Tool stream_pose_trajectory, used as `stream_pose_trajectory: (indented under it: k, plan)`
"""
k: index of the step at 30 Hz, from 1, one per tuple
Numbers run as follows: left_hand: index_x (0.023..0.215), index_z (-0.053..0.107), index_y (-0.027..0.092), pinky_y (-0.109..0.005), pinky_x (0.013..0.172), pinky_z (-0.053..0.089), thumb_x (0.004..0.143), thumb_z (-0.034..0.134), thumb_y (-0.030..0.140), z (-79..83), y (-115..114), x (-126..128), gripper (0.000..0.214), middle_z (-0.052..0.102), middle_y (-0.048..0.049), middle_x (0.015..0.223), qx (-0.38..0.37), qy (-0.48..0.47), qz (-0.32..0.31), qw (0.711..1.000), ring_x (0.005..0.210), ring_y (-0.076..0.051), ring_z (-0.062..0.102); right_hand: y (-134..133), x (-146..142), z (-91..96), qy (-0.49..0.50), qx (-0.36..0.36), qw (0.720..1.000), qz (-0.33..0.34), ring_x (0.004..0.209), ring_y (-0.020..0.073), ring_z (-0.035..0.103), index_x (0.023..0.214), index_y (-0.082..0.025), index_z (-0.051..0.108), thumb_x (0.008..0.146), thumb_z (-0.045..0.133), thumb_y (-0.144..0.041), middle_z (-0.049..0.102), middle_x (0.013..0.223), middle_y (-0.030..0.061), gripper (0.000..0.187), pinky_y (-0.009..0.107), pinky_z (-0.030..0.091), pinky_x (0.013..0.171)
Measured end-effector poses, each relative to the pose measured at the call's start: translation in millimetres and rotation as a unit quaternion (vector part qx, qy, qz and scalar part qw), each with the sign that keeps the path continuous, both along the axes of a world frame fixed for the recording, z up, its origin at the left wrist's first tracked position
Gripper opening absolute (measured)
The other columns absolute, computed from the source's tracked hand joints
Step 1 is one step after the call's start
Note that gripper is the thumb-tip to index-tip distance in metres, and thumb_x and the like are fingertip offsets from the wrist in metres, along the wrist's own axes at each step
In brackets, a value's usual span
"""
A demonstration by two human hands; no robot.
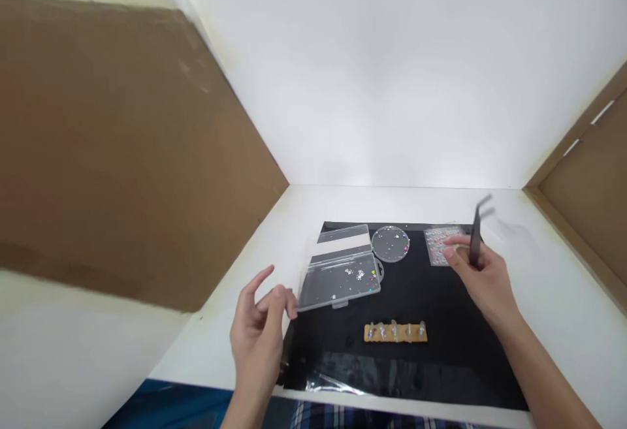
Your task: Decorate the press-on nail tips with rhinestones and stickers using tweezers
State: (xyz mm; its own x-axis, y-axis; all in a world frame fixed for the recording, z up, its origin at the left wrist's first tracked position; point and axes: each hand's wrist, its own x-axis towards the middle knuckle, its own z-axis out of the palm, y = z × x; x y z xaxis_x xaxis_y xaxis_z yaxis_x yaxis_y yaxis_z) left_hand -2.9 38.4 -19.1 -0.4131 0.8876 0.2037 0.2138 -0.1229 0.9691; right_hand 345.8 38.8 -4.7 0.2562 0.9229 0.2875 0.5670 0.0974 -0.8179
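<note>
In my right hand (482,275) is a pair of dark bent-tip tweezers (475,236), held upright with the tips pointing up. That hand is over the right side of the black mat, beside a clear sheet of small gems (437,246). My left hand (262,318) hovers at the mat's left edge with its fingers apart and loosely bent; nothing shows in it. Close to its fingertips lies an open clear plastic case (321,288) with small white and coloured pieces inside. In front, a tan strip (402,336) carries several clear, nail-shaped pieces standing in a row.
A round clear dish (390,256) with scattered tiny gems sits behind the case. Everything lies on a black mat (450,364) on a white table (245,253). Brown panels (122,142) and a white wall (406,76) enclose the table on its sides and back.
</note>
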Motion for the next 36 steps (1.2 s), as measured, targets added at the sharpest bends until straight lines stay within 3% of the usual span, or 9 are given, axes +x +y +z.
stream_pose_trajectory:
  k: [3,8,12,15,19,25,29,32,36]
  plan:
    - [0.131,0.064,0.021,-0.028,0.081,0.058,0.089,0.076,0.07,-13.2,-17,-3,0.065,0.064,0.0059,0.066,-0.025,-0.014,-0.033,0.999,0.071,-0.015,0.066,-32,1,-6.6,-0.007,-0.026,0.997,0.073,0.05,0.0121,0.049,0.104,-0.021,0.08,0.11,0.04,-0.064,0.048,0.056,-0.0033,0.058,0.024,0.045,0.049]
    - [0.116,0.075,0.022,-0.028,0.084,0.062,0.084,0.083,0.069,-30.2,-37,0,0.057,0.071,-0.0002,0.077,-0.065,-0.074,-0.096,0.99,0.082,-0.018,0.073,-66,5,-31.7,-0.057,-0.023,0.978,0.2,0.067,0.0124,0.066,0.126,-0.026,0.075,0.112,0.042,-0.052,0.067,0.081,0.0017,0.044,0.023,0.055,0.063]
    - [0.118,0.079,0.022,-0.036,0.084,0.066,0.081,0.088,0.062,-28.7,-60,23,0.056,0.081,-0.0104,0.106,-0.108,-0.14,-0.145,0.974,0.086,-0.023,0.078,-69,9,-48.4,-0.128,0.001,0.961,0.246,0.067,0.0134,0.065,0.133,-0.029,0.074,0.104,0.063,-0.054,0.069,0.085,0.0018,0.039,0.024,0.055,0.062]
    - [0.124,0.078,0.022,-0.038,0.09,0.067,0.083,0.086,0.064,-22.3,-70,44,0.059,0.082,-0.0117,0.108,-0.102,-0.182,-0.119,0.971,0.09,-0.026,0.08,-65,10,-53.3,-0.182,0.019,0.946,0.267,0.069,0.0154,0.066,0.129,-0.029,0.075,0.098,0.074,-0.053,0.073,0.087,0.0025,0.039,0.027,0.052,0.064]
    - [0.124,0.079,0.023,-0.04,0.095,0.067,0.079,0.09,0.065,-14.4,-73,59,0.062,0.084,-0.0115,0.109,-0.108,-0.24,-0.126,0.956,0.097,-0.028,0.081,-56,10,-52.1,-0.229,0.028,0.926,0.297,0.063,0.0135,0.061,0.115,-0.028,0.077,0.098,0.075,-0.044,0.069,0.076,-0.0011,0.024,0.027,0.046,0.064]
    - [0.123,0.08,0.026,-0.043,0.099,0.067,0.08,0.087,0.069,-18.9,-71,61,0.062,0.084,-0.0119,0.115,-0.12,-0.217,-0.145,0.958,0.105,-0.031,0.081,-50,0,-45.1,-0.258,0.017,0.915,0.31,0.062,0.0128,0.061,0.111,-0.027,0.076,0.098,0.072,-0.036,0.068,0.075,-0.0022,0.017,0.028,0.043,0.064]
    - [0.126,0.078,0.026,-0.039,0.1,0.066,0.084,0.081,0.072,-29.9,-69,61,0.064,0.083,-0.0128,0.119,-0.12,-0.164,-0.149,0.968,0.108,-0.029,0.08,-50,-2,-43.8,-0.265,0.019,0.914,0.306,0.059,0.0117,0.058,0.096,-0.029,0.075,0.093,0.072,-0.029,0.066,0.071,-0.0036,0.005,0.027,0.041,0.06]
    - [0.127,0.077,0.025,-0.036,0.1,0.065,0.085,0.078,0.075,-36.9,-67,59,0.065,0.082,-0.0125,0.12,-0.125,-0.143,-0.15,0.97,0.107,-0.027,0.08,-55,11,-44.6,-0.265,0.043,0.924,0.274,0.057,0.0114,0.058,0.093,-0.028,0.075,0.089,0.072,-0.028,0.066,0.069,-0.0036,0.005,0.026,0.041,0.058]
    - [0.129,0.075,0.025,-0.033,0.1,0.065,0.086,0.077,0.075,-43.9,-66,58,0.066,0.082,-0.0115,0.121,-0.13,-0.134,-0.142,0.972,0.107,-0.026,0.08,-74,47,-39.6,-0.254,0.087,0.946,0.183,0.053,0.0106,0.059,0.095,-0.027,0.076,0.093,0.069,-0.032,0.063,0.064,-0.0036,0.008,0.023,0.044,0.052]
